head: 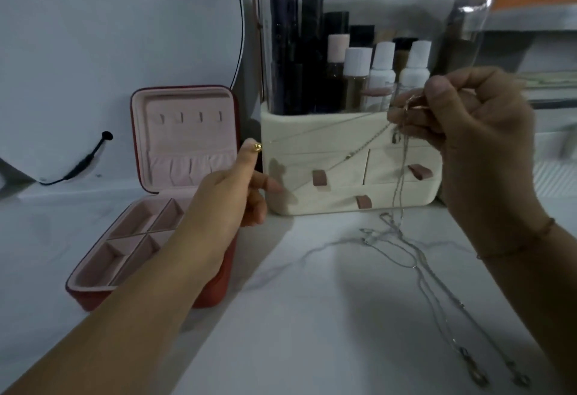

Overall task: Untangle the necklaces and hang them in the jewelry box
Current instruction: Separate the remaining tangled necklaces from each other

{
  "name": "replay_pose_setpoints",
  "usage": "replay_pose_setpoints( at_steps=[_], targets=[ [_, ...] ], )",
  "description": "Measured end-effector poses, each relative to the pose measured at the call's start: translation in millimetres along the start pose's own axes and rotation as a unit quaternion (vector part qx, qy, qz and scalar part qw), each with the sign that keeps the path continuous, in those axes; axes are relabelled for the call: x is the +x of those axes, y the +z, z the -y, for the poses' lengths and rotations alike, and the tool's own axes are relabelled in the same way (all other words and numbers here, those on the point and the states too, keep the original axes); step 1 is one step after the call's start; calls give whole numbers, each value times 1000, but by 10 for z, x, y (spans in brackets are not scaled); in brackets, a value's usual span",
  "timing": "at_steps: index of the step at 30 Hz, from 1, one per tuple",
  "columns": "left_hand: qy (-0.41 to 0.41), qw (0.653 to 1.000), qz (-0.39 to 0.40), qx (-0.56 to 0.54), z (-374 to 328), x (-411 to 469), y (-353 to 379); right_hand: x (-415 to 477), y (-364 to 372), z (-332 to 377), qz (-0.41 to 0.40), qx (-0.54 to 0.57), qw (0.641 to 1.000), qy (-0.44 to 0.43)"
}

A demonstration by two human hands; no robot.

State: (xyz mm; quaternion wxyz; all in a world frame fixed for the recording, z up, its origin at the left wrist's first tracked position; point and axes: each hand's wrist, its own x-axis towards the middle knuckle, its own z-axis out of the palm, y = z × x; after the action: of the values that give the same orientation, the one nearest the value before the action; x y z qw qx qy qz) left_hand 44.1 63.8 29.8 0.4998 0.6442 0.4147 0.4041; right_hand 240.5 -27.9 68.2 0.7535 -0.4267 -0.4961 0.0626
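Note:
My right hand (477,126) pinches a bunch of thin silver necklaces (402,176) at chest height; their chains hang down and trail across the white table toward the lower right (468,354). A fine chain (324,129) stretches taut from that bunch to my left hand (240,188), which pinches its small gold end near the thumb tip. The red jewelry box (175,207) stands open at left, with a pink lining, several hooks in its upright lid (190,117) and empty compartments in its base.
A cream cosmetics organizer (343,163) with drawers, bottles and a clear cover stands behind the chains. A round mirror (125,51) with a black cable leans against the wall at left. The white marble tabletop (312,316) spreads in front.

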Motion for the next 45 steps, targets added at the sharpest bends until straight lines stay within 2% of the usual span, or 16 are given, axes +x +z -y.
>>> replay_pose_setpoints(
  at_steps=[3, 6, 11, 14, 17, 20, 23, 29, 35, 37, 43, 45],
  targets=[
    [2, 1000, 20, -4, 44, 35, -2, 9, 6, 16, 15, 33, 999, 31],
    [-9, 999, 33, -18, 54, 78, -2, 19, 44, 25, 35, 12, 999, 28],
    [-32, 989, 45, -137, 38, 100, -74, 79, 123, 103, 81, -5, 996, 48],
    [-67, 958, 22, -278, -26, 142, -153, 117, 131, 136, 116, 20, 989, 95],
    [-102, 904, 24, -413, -105, 144, -219, 148, 128, 121, 167, 56, 967, 185],
    [-112, 872, 26, -475, -153, 132, -280, 169, 126, 98, 244, 24, 936, 255],
    [-91, 858, 60, -502, -187, 122, -352, 176, 106, 87, 326, 14, 896, 300],
    [-2, 881, 104, -462, -253, 134, -516, 142, 49, 1, 412, 80, 828, 373],
    [36, 905, 131, -402, -280, 136, -544, 47, 58, -124, 467, 55, 794, 386],
    [38, 915, 128, -380, -280, 136, -530, 35, 48, -161, 476, 18, 798, 370],
    [49, 937, 123, -324, -263, 128, -498, -28, 61, -193, 410, -111, 851, 310],
    [53, 950, 113, -286, -252, 128, -481, -46, 62, -183, 396, -116, 864, 289]
  ],
)
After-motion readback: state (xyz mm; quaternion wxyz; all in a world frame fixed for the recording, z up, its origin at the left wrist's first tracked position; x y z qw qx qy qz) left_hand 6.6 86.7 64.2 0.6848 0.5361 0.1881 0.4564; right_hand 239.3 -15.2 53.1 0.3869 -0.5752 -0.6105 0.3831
